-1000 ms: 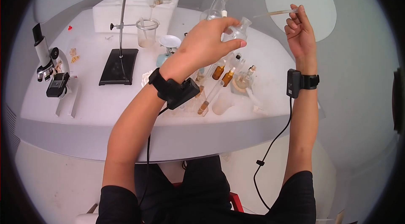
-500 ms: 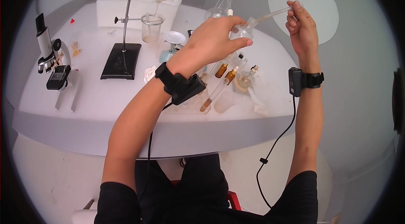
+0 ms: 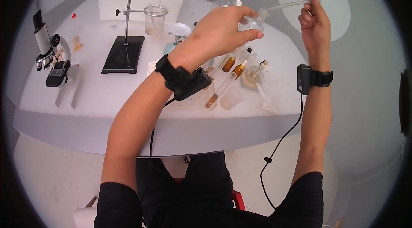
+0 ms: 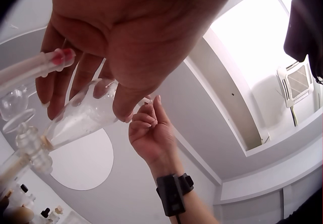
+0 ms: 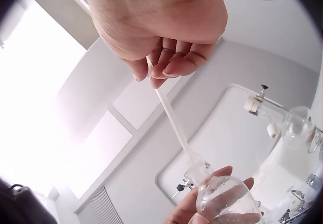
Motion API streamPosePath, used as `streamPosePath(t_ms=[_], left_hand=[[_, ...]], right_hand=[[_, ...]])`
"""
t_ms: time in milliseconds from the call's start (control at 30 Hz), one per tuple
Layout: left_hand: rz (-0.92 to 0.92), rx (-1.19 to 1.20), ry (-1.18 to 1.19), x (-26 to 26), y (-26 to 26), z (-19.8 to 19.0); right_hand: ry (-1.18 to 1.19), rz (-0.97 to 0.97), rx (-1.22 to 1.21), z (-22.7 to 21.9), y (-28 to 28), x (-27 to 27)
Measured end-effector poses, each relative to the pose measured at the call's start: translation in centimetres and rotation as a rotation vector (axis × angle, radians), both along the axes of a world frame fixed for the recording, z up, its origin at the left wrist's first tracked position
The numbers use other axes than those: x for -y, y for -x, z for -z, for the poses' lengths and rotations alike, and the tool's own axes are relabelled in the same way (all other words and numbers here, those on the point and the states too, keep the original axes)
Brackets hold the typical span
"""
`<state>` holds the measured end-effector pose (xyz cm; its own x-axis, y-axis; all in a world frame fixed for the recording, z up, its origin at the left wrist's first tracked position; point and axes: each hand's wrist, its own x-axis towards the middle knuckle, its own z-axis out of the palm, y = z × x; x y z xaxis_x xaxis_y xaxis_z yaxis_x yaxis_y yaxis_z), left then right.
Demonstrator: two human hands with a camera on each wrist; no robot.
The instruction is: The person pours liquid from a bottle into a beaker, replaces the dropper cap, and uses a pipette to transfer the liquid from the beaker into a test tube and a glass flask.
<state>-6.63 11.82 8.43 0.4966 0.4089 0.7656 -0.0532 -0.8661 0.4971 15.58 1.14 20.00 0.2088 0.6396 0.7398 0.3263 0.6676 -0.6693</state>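
In the head view my left hand (image 3: 219, 30) holds a small clear glass flask (image 3: 254, 23) above the table, thumb and fingers around its rounded body. The flask leans, its mouth toward my right hand (image 3: 316, 24). That hand pinches a slim clear tube (image 3: 292, 4) by its outer end, fingertips together. The tube's other end reaches into the flask's neck, as the right wrist view shows with the tube (image 5: 174, 120) slanting down to the flask (image 5: 229, 201). The flask's glass looks wet inside.
On the table (image 3: 81, 110) stand a microscope (image 3: 51, 56), a ring stand (image 3: 124, 54) with a beaker (image 3: 154, 24), and a small balance (image 3: 178, 30). Brown dropper bottles (image 3: 238, 70), a test tube (image 3: 214, 98) and a stoppered flask (image 3: 255, 75) stand below my hands. A white foam box (image 3: 111, 0) is behind.
A second ago the tube's tip was apart from the flask's mouth; now it is in the neck. Brown contents showed in the tube earlier; now it looks clear.
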Motion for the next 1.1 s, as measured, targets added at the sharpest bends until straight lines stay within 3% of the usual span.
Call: streamPosePath(t_ms=[167,333,567,800,967,1067,1100], left_hand=[[-0.026,-0.001,0.005,-0.2,-0.7,-0.5],[-0.026,-0.013,0.012,-0.1,-1.3,-0.4],[-0.058,0.005,-0.041,-0.4,-2.5,-0.4],[0.016,-0.151,0.056,0.1,-2.5,-1.9],[-0.050,-0.171,0.060,0.2,-3.7,-1.5],[-0.054,-0.136,-0.004,3.0,-2.1,-2.2],[0.021,-0.149,0.033,3.4,-1.2,-2.6]], right_hand=[[-0.101,-0.070,-0.216,1.9,-4.0,0.8],[-0.056,-0.138,-0.392,9.3,-6.9,1.1],[0.205,-0.143,-0.284,19.6,-8.2,-0.4],[0.365,-0.181,-0.188,21.3,-8.5,0.0],[0.409,-0.134,-0.123,21.7,-8.0,0.4],[0.443,-0.148,-0.029,21.8,-7.4,0.4],[0.446,-0.133,0.003,22.0,-6.9,0.5]])
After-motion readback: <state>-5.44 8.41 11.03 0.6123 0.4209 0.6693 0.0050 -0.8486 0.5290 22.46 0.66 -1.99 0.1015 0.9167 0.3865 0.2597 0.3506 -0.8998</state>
